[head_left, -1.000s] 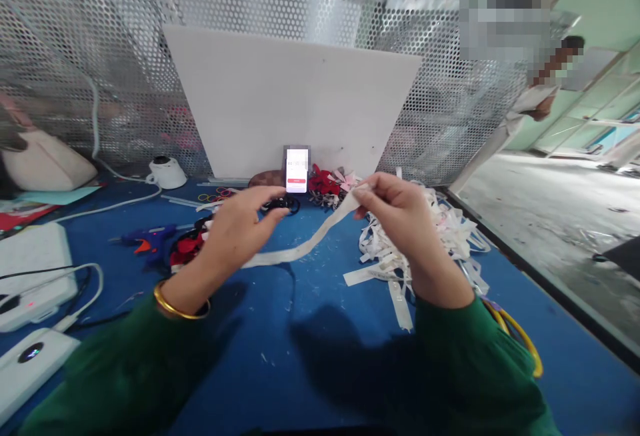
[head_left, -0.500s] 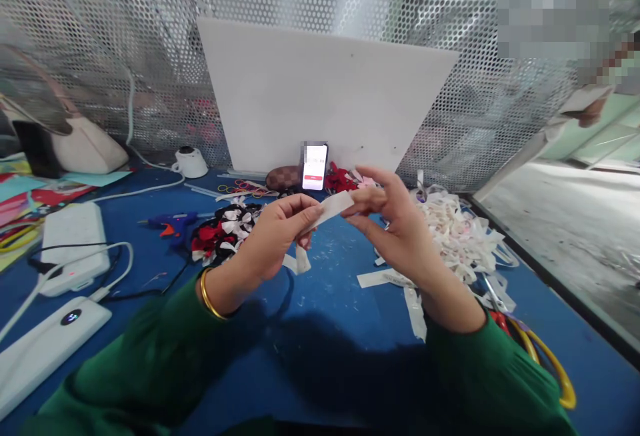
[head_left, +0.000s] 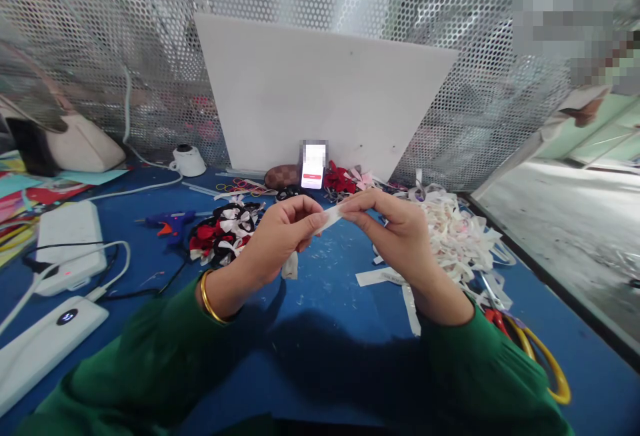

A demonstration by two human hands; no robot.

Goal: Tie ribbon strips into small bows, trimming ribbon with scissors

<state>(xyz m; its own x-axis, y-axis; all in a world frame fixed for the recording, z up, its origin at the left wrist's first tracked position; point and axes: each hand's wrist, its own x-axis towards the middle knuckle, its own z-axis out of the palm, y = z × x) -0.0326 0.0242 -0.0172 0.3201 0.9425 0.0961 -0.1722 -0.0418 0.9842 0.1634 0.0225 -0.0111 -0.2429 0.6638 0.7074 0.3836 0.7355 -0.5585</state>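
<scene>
At the centre of the frame, above the blue bench (head_left: 325, 356), the left hand (head_left: 280, 236) and right hand (head_left: 400, 236) each pinch one white ribbon strip (head_left: 331, 217), holding it taut between fingertips so it stays flat.

Perforated metal screen (head_left: 100, 36) behind blue table (head_left: 325, 329).

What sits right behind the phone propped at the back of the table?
The phone leans against a white board, with perforated metal mesh beyond. The board's bottom edge directly behind the phone is covered.
</scene>
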